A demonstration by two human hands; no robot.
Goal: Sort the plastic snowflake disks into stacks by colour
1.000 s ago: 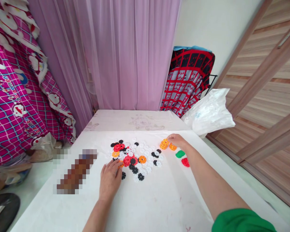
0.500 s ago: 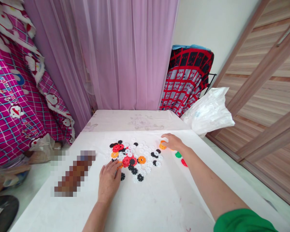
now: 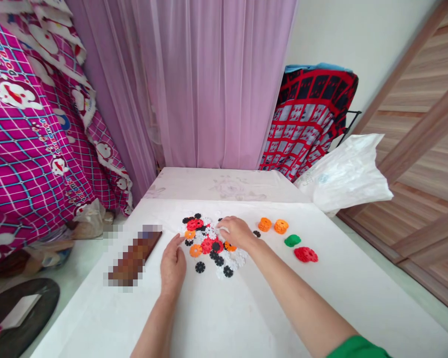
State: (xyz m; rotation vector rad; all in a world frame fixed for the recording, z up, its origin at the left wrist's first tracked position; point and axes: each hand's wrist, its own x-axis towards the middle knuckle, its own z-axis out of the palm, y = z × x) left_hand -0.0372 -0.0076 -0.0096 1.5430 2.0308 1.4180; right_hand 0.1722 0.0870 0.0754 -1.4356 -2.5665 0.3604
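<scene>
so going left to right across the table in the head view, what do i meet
Blurred-out brown object, left hand, right hand, left orange stack, right orange stack, green pieces, red pieces; mixed pile left out, since hands overlap it.

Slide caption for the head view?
Left hand at the edge of a mixed disc pile, right hand over it, two orange stacks to the right.

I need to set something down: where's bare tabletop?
Bare tabletop lies between the forearms, nearer than the mixed disc pile; also this side of the red stack. Crowded: that pile, by left hand and right hand.
</scene>
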